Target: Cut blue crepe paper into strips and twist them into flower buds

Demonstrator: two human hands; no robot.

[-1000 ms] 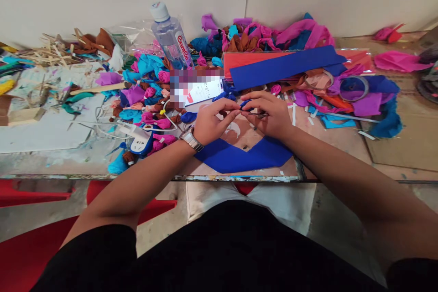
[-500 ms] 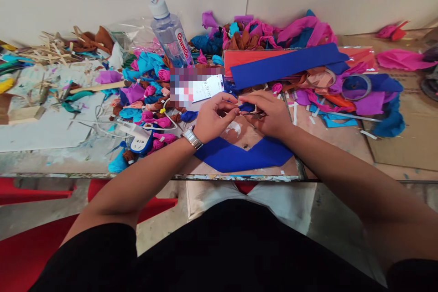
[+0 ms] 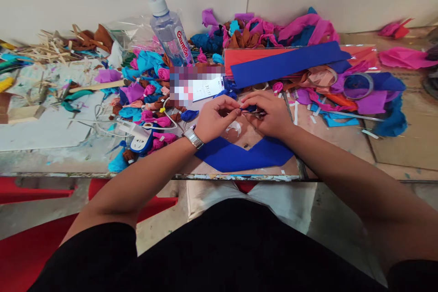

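Observation:
My left hand (image 3: 218,119), a metal-band watch at its wrist, pinches thumb and fingers together at the left end of a small rolled piece of blue crepe paper (image 3: 252,108). My right hand (image 3: 271,112) is closed around the other end of that roll. A thin dark metal tool, perhaps small scissors (image 3: 257,114), shows under the right fingers; most of it is hidden. Below both hands a bent strip of blue crepe paper (image 3: 236,157) lies on the table. A curl of clear tape (image 3: 234,128) sits just beneath the fingertips.
A phone (image 3: 207,89) lies behind my hands, with a water bottle (image 3: 169,32) standing beyond it. Crumpled coloured paper pieces surround a power strip (image 3: 140,140) at left. A folded blue strip (image 3: 287,65) and a tape roll (image 3: 358,86) lie to the right.
The fingers have shifted slightly around the blue roll, and less of it shows now. The right hand has turned a little. The surrounding things keep their places.

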